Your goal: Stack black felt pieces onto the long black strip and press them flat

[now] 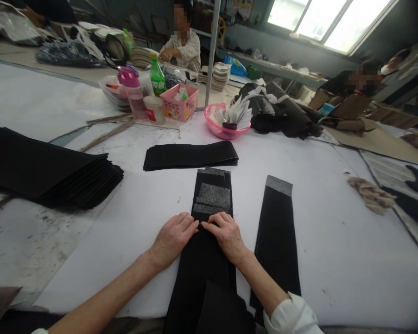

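A long black strip of fabric-like sheet (204, 260) runs from the table's front edge up to the middle. My left hand (176, 234) is closed at its top left corner, thumb and fingertips pinched together on the edge. My right hand (226, 234) pinches the same edge a little to the right, the two thumbs nearly meeting. Just beyond my fingers lie more black strips with speckled grey patches (214, 195) at their ends. To the right rests a stack of black strips with a grey end band (279, 185). Crosswise behind lies another black stack (190, 155).
A thick pile of black sheets (49, 167) lies at left. Behind stand a pink basket (181, 103), a green bottle (157, 76), a purple-lidded jug (134, 93) and a pink bowl (226, 132) of papers. A crumpled cloth (372, 195) is at right. Other people sit beyond.
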Demonstrator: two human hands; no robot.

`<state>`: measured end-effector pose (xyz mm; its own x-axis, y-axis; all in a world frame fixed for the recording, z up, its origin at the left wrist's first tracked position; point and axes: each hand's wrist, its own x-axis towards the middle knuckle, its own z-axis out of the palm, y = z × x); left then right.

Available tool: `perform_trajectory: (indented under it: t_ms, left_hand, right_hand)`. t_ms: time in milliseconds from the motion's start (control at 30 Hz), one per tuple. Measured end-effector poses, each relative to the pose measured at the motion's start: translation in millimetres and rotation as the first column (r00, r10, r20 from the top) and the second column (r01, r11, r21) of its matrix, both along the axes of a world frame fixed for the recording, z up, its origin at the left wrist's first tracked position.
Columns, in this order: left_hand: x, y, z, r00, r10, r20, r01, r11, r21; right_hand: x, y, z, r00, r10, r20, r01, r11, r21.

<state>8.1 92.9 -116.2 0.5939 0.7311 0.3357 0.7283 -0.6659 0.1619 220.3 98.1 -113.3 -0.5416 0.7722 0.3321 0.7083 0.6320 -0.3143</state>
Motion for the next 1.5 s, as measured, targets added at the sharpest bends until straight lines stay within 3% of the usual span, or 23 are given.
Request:
perform_trajectory:
  t_ms: [233,433,600,1033,1300,1500]
  left_hand:
    - [0.0,-0.1,-1.2,1.0,0.001,-0.019,-0.001,1.0,-0.001]
    - [1.5,-4.1,-1.7,0.984,-0.019,-0.178,0.037,0.994,0.103]
    - [3.3,-4.7,0.6,0.961,-0.049,-0.272,0.083,0.99,0.115]
    - [7.6,-4.7,7.0,0.947,-0.049,-0.317,0.089,0.99,0.111]
    - [9.8,-5.9,12.6,0.929,-0.052,-0.366,0.088,0.993,0.082]
    - [13.6,-4.4,11.3,0.912,-0.118,-0.394,0.157,0.985,0.068]
  right_hand:
    - [1.8,0.2,-3.5,1.0,-0.007,-0.024,0.006,0.999,-0.038]
    - [1.5,-0.6,0.3,1.0,0.011,-0.001,-0.011,1.0,-0.026]
    - [0.6,-1.5,2.4,1.0,0.017,0.024,-0.016,1.0,-0.026]
    - [25.0,6.7,0.9,0.996,0.077,0.033,-0.077,0.997,0.006]
    - [18.3,-2.6,6.4,0.991,0.071,0.117,-0.078,0.995,0.058]
    - [19.4,-2.5,5.9,0.992,0.059,0.111,-0.066,0.996,0.054]
